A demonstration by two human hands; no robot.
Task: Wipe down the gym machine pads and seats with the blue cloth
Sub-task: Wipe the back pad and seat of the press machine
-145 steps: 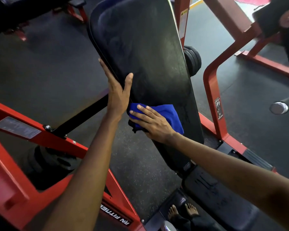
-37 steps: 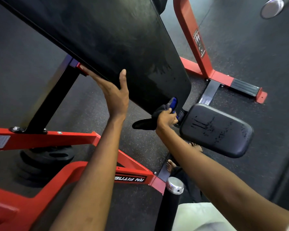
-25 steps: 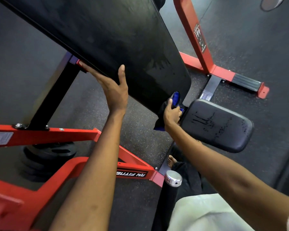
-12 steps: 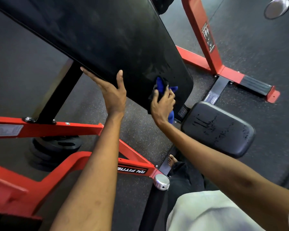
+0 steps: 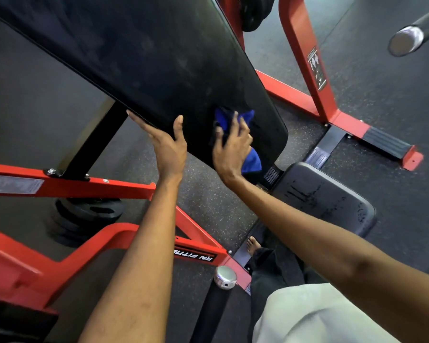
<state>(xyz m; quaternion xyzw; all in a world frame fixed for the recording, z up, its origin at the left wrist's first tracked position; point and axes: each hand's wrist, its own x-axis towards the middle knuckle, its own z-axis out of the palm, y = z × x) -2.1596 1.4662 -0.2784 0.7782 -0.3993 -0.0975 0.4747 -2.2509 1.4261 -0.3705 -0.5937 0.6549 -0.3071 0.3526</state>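
Note:
The long black back pad (image 5: 159, 53) slants from the upper left down to the centre. My right hand (image 5: 230, 149) presses the bunched blue cloth (image 5: 252, 158) flat against the pad's lower end, fingers spread, with cloth showing above the fingertips and below the palm. My left hand (image 5: 169, 147) holds the pad's near edge, thumb on its face and fingers behind it. The smaller black seat pad (image 5: 327, 199), streaked with marks, sits just right of and below the cloth.
Red steel frame members run across the lower left (image 5: 67, 186) and upper right (image 5: 305, 60). Black weight plates (image 5: 87, 214) lie stacked on the rubber floor. A chrome-capped bar end (image 5: 225, 277) stands near my legs, another (image 5: 405, 40) at the top right.
My right hand has come up from the gap beside the seat pad onto the back pad's lower face, and now wipes there with the cloth. My left hand keeps its place on the edge.

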